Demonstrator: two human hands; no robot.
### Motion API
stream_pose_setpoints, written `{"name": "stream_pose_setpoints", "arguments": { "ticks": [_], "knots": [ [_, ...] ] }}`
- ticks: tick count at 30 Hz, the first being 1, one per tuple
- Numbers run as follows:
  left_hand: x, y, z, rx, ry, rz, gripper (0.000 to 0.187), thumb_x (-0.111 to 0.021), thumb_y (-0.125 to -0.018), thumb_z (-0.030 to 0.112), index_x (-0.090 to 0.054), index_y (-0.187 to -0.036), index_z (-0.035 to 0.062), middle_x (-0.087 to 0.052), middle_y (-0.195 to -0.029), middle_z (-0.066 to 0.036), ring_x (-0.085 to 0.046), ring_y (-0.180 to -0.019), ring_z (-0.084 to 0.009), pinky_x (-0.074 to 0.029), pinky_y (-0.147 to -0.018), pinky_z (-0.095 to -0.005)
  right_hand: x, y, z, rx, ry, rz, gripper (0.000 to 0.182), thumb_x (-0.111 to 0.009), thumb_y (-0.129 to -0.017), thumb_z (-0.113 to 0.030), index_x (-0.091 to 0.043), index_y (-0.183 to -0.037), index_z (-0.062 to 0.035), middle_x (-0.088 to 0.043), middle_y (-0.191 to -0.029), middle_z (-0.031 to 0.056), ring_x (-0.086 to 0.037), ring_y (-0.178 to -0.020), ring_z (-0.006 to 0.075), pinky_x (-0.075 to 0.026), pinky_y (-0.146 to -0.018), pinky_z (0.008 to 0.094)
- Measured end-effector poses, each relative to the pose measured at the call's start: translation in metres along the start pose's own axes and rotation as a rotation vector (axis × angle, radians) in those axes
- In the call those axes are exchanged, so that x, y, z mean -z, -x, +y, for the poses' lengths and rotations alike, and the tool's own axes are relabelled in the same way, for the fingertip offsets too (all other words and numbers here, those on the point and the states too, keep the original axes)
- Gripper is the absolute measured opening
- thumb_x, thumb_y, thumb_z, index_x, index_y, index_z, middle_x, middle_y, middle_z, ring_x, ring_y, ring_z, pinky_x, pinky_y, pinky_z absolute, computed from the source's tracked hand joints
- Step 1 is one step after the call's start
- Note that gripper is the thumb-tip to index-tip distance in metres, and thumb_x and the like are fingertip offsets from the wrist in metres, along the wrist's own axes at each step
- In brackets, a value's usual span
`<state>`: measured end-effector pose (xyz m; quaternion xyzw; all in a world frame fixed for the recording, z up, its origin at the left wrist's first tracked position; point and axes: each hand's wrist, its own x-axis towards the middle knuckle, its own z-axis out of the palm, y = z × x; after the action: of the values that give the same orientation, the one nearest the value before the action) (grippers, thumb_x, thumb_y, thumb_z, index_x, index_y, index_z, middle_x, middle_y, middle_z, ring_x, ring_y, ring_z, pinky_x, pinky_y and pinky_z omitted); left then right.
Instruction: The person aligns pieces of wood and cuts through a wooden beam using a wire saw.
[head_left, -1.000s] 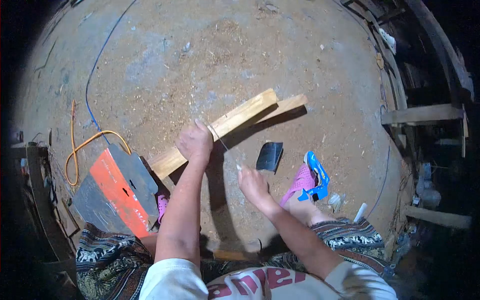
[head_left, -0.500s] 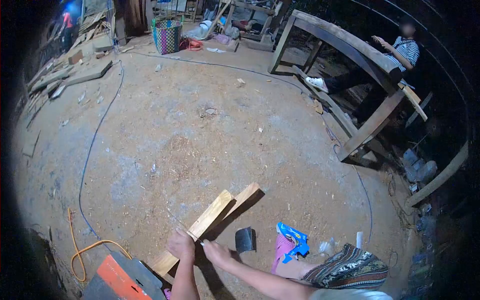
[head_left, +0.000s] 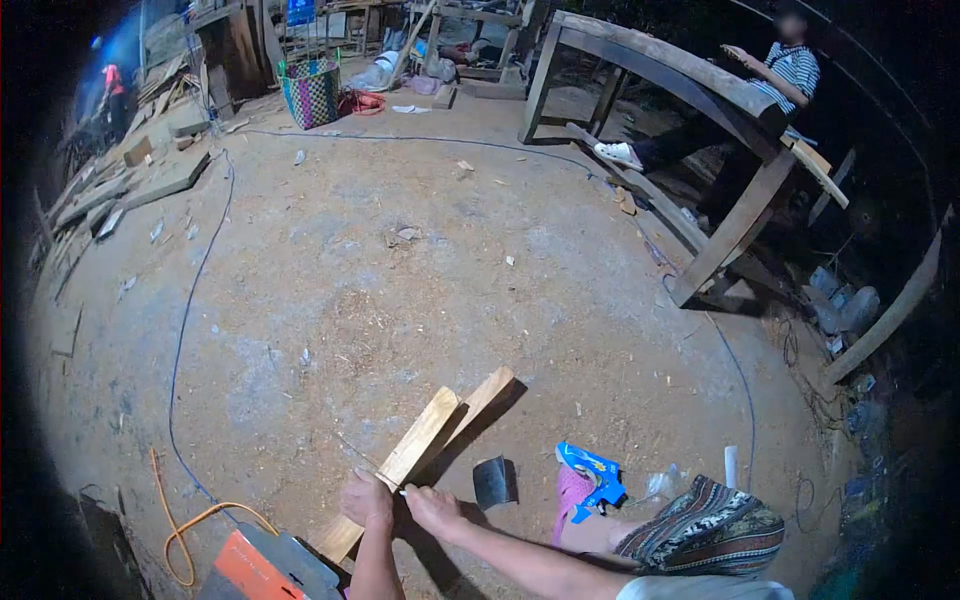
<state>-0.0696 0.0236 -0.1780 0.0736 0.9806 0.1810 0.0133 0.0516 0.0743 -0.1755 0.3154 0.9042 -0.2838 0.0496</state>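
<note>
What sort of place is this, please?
It is probably a simple outdoor or half-open wood workshop. Shavings lie scattered over the bare ground, worn planks are piled at the far left, and a heavy wooden table stands at the upper right.

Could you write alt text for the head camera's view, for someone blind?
Seen from above, a person's left hand grips a length of wood over a dirt floor, while the right hand holds a thin tool across it. Beside them lies a curved black sheet; beyond, another person is at a long wooden table.
</note>
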Motion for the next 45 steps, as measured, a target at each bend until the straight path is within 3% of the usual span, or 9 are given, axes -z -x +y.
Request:
{"name": "stream_pose_setpoints", "arguments": {
  "ticks": [4, 7, 14, 16, 19, 23, 28, 34, 45],
  "knots": [
    [-0.001, -0.002, 0.003, 0.015, -0.002, -0.022, 0.04, -0.047, -0.092, 0.033, -0.069, -0.083, 0.0019, -0.067, -0.08, -0.023, -0.065, -0.075, -0.0404, -0.049, -0.068, -0.0511, 0.019, 0.055, 0.021, 0.137, -0.133, 0.25, 0.018, -0.046, -0.095, -0.02, -0.056, -0.102, -0.0071, -0.066, -0.086, 0.0191, -0.067, -0.081, 0.0404, -0.054, -0.067, 0.0532],
    [-0.01, -0.001, 0.005, 0.069, -0.027, -0.062, 0.04, -0.047, -0.092, 0.034, -0.069, -0.082, 0.0015, -0.067, -0.079, -0.023, -0.065, -0.074, -0.0405, -0.049, -0.068, -0.0515, 0.032, 0.056, 0.022, -0.031, -0.103, -0.068, 0.018, -0.045, -0.095, -0.02, -0.056, -0.101, -0.0075, -0.066, -0.089, 0.0194, -0.067, -0.083, 0.0394, -0.053, -0.068, 0.053],
    [-0.003, -0.001, 0.006, -0.008, 0.012, 0.061, 0.041, -0.047, -0.092, 0.033, -0.071, -0.08, 0.002, -0.067, -0.076, -0.022, -0.064, -0.07, -0.0414, -0.048, -0.067, -0.0515, 0.004, 0.007, 0.012, 0.008, 0.003, -0.045, 0.027, -0.044, -0.096, -0.023, -0.055, -0.111, -0.0035, -0.067, -0.094, 0.0211, -0.067, -0.086, 0.0386, -0.054, -0.07, 0.0524],
    [0.004, 0.001, 0.01, 0.003, 0.011, 0.045, 0.041, -0.047, -0.092, 0.033, -0.07, -0.08, 0.0018, -0.067, -0.076, -0.022, -0.064, -0.07, -0.0413, -0.048, -0.067, -0.0516, 0.009, 0.05, 0.031, 0.15, -0.05, 0.192, 0.022, -0.044, -0.096, -0.023, -0.053, -0.1, -0.0034, -0.065, -0.081, 0.0191, -0.066, -0.078, 0.0408, -0.053, -0.065, 0.054],
    [0.002, 0.002, 0.009, 0.018, 0.004, 0.0, 0.041, -0.047, -0.092, 0.033, -0.07, -0.081, 0.0019, -0.067, -0.078, -0.022, -0.064, -0.072, -0.041, -0.048, -0.068, -0.0515, -0.009, 0.048, 0.043, 0.041, -0.01, -0.006, 0.02, -0.044, -0.095, -0.021, -0.054, -0.097, -0.0035, -0.065, -0.079, 0.0192, -0.066, -0.074, 0.041, -0.053, -0.062, 0.0536],
    [0.01, 0.002, 0.013, 0.001, 0.017, 0.023, 0.04, -0.046, -0.092, 0.033, -0.07, -0.082, 0.0027, -0.067, -0.08, -0.022, -0.064, -0.075, -0.0406, -0.048, -0.07, -0.0508, -0.01, -0.009, 0.007, 0.079, -0.036, 0.046, 0.023, -0.046, -0.094, -0.021, -0.055, -0.106, -0.0029, -0.067, -0.085, 0.0223, -0.068, -0.074, 0.0405, -0.054, -0.062, 0.0532],
    [0.006, 0.0, 0.011, 0.016, 0.006, -0.012, 0.039, -0.045, -0.092, 0.032, -0.07, -0.083, 0.0032, -0.067, -0.081, -0.021, -0.064, -0.075, -0.0398, -0.046, -0.071, -0.0505, 0.006, 0.03, 0.026, 0.057, -0.077, -0.084, 0.018, -0.048, -0.093, -0.02, -0.055, -0.099, -0.0045, -0.067, -0.08, 0.0212, -0.067, -0.075, 0.04, -0.053, -0.062, 0.0541],
    [0.007, 0.005, 0.016, -0.003, -0.04, 0.01, 0.037, -0.045, -0.092, 0.031, -0.071, -0.084, 0.0049, -0.068, -0.083, -0.02, -0.063, -0.076, -0.0392, -0.044, -0.076, -0.0497, -0.022, 0.001, 0.017, 0.045, -0.047, 0.127, 0.018, -0.044, -0.094, -0.018, -0.055, -0.098, -0.0045, -0.066, -0.081, 0.0224, -0.068, -0.08, 0.0409, -0.052, -0.066, 0.0558],
    [-0.004, 0.002, 0.007, -0.004, -0.088, 0.035, 0.038, -0.046, -0.091, 0.033, -0.07, -0.087, 0.0049, -0.068, -0.086, -0.019, -0.062, -0.087, -0.0372, -0.042, -0.087, -0.0492, 0.005, 0.044, 0.028, -0.011, -0.09, -0.046, 0.021, -0.042, -0.095, -0.022, -0.052, -0.102, -0.0043, -0.066, -0.089, 0.0218, -0.065, -0.085, 0.0448, -0.05, -0.069, 0.0597]
  ]
}}
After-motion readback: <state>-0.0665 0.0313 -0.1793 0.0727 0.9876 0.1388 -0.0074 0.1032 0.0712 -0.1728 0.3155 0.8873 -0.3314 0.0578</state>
